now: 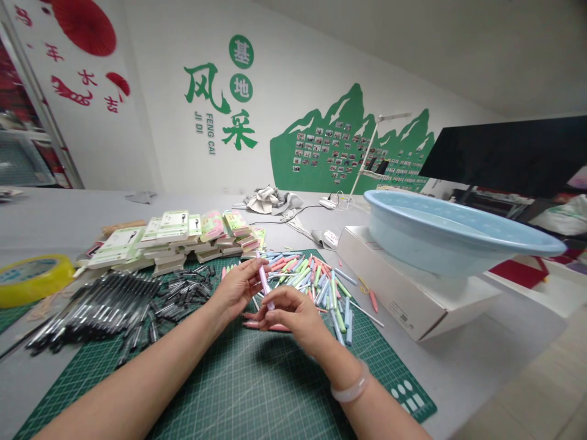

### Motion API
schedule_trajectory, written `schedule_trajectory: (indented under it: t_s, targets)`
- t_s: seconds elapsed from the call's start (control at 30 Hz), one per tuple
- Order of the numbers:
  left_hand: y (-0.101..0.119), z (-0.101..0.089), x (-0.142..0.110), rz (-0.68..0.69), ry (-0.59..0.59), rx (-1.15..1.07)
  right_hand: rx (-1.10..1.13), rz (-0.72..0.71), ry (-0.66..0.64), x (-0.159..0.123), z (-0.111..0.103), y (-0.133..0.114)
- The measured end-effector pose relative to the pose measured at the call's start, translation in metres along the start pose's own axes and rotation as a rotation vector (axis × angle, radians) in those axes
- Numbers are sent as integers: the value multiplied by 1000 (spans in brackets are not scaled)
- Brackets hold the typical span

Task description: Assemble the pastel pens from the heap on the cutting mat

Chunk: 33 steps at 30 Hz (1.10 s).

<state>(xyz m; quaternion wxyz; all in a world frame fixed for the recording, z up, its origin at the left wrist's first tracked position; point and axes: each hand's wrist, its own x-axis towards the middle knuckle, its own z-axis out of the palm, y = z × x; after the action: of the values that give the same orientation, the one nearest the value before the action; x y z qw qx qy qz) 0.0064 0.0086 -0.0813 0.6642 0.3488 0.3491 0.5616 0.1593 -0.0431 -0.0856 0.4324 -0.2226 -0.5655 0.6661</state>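
Between my two hands is a slim light-purple pen [265,281], held tilted above the green cutting mat [275,391]. My left hand [241,284] pinches its upper end. The fingers of my right hand [293,315] close on its lower end. Just behind them spreads a loose pile of pastel pen parts [305,275] in blue, green and coral. A few coral pen pieces [270,326] lie under my right hand. To the left are black pens [98,311] in a row and a heap of black pen caps [183,290].
Stacked small boxes [169,226] stand behind the black pens. A yellow tape roll [36,278] lies far left. On the right, a light-blue basin [440,238] rests on a white box [403,293]. Cloths [270,200] and a power cable lie at the back.
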Motion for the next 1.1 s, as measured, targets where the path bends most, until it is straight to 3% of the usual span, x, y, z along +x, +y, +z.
schedule_trajectory:
  t_s: [0.13, 0.2, 0.3, 0.37, 0.4, 0.63, 0.93, 1.1]
  targets:
    - [19, -14, 5, -23, -112, 288, 10, 22, -13, 2, -1, 3]
    - [36, -33, 15, 129, 26, 516, -33, 0, 81, 5, -6, 5]
    - [56, -68, 32, 260, 375, 986, -141, -107, 351, 11, -16, 9]
    - [60, -84, 42, 186, 381, 1392, -183, -155, 460, 14, -23, 11]
    - [59, -89, 46, 168, 373, 1456, -198, -171, 484, 15, -25, 11]
    - [35, -86, 55, 148, 344, 1673, -250, -206, 521, 14, -38, 5]
    - [34, -81, 48, 18, 249, 1798, -215, -251, 696, 15, -65, -3]
    - [40, -75, 44, 49, 253, 1862, -234, -244, 732, 16, -69, -6]
